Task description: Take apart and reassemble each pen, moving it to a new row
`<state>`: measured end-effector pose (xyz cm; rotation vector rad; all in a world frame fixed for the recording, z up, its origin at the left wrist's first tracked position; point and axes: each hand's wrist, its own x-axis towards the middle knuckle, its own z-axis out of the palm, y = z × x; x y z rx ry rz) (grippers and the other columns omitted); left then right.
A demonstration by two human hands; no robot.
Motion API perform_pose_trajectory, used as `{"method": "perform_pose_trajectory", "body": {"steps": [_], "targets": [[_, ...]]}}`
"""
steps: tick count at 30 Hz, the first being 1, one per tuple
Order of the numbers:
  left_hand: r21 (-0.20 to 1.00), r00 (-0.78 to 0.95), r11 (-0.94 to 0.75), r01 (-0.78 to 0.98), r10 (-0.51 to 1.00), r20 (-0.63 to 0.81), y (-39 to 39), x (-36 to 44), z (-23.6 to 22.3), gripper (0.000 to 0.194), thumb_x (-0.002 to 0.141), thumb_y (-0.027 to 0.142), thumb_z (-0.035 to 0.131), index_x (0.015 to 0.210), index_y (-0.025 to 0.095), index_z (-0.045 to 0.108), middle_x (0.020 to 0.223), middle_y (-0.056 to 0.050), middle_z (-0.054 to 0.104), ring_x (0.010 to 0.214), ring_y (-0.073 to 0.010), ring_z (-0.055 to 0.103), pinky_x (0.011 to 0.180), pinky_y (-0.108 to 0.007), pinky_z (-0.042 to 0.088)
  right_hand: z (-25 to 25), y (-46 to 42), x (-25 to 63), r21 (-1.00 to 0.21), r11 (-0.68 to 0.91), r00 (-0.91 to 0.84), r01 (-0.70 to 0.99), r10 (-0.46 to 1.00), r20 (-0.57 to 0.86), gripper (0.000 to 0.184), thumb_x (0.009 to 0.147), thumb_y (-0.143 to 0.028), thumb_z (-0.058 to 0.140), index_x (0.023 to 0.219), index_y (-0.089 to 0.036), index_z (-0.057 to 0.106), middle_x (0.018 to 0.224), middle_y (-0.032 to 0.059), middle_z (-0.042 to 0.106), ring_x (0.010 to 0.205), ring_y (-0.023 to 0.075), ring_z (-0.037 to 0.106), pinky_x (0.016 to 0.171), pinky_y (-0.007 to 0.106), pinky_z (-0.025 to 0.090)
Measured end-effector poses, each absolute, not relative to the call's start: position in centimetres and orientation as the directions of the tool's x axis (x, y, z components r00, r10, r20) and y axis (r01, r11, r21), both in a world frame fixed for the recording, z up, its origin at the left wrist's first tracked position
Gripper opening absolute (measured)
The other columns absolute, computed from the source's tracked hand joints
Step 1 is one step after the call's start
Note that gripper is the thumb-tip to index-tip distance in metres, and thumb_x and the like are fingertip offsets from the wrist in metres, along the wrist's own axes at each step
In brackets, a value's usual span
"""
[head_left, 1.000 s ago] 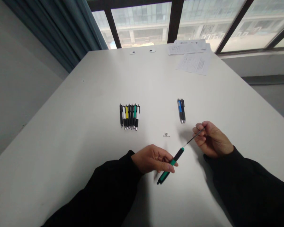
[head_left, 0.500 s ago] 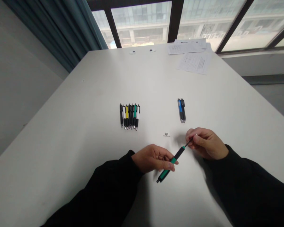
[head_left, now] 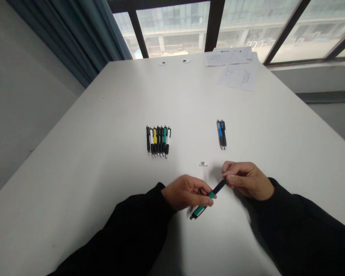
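Right hand [head_left: 247, 181] has closed in on the upper end of a green-and-black plastic pen barrel [head_left: 201, 210], fingers and thumb pinching it, and now sits much nearer the left hand than a moment ago. The thin dark rod it held out from the barrel earlier no longer shows; it may be inside the barrel or hidden by the fingers, cannot tell. Left hand [head_left: 186, 193] stays curled around the barrel's lower half, black tip end sticking out past it. Just ahead, a small pale part [head_left: 202, 164] lies on the white bench [head_left: 103, 172]. Farther out: a blue-and-black pen pair [head_left: 221, 135], a tight row of multicoloured click pens [head_left: 158, 141], and printed white papers [head_left: 238, 76] near the far edge.
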<state>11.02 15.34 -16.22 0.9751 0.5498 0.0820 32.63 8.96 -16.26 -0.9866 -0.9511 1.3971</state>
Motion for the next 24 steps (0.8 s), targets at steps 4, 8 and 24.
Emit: {"method": "perform_pose_trajectory", "body": {"steps": [4, 8, 24], "targets": [[0.800, 0.851, 0.575, 0.170, 0.323, -0.413, 15.31, 11.13, -15.91, 0.034, 0.061, 0.030, 0.087, 0.083, 0.008, 0.073, 0.064, -0.002, 0.065, 0.053, -0.0079, 0.054, 0.048, -0.019, 0.041, -16.36, 8.97, 32.58, -0.936, -0.076, -0.038, -0.343, 0.997, -0.067, 0.014, 0.073, -0.027, 0.081, 0.066, -0.017, 0.074, 0.062, 0.0024, 0.059, 0.050, 0.0105, 0.050, 0.047, 0.026, 0.036], [0.796, 0.835, 0.581, 0.173, 0.341, -0.431, 15.38, 11.31, -15.44, 0.035, 0.060, 0.031, 0.088, 0.080, 0.007, 0.072, 0.064, -0.003, 0.064, 0.052, -0.0079, 0.054, 0.047, -0.019, 0.041, -16.66, 8.94, 32.63, -0.914, -0.131, -0.054, -0.385, 0.991, -0.119, 0.019, 0.074, -0.030, 0.080, 0.064, -0.016, 0.071, 0.064, 0.0019, 0.057, 0.049, 0.0099, 0.048, 0.046, 0.027, 0.035], [0.846, 0.833, 0.511, 0.152, 0.394, -0.388, 15.25, 11.33, -16.36, 0.039, 0.066, 0.036, 0.084, 0.090, 0.008, 0.072, 0.064, -0.002, 0.063, 0.051, -0.0079, 0.052, 0.048, -0.020, 0.041, -16.69, 8.68, 32.53, -0.963, -0.101, -0.032, -0.251, 0.995, -0.097, 0.031, 0.074, -0.038, 0.079, 0.098, -0.018, 0.079, 0.070, 0.0033, 0.060, 0.052, 0.0109, 0.047, 0.046, 0.026, 0.033]]}}
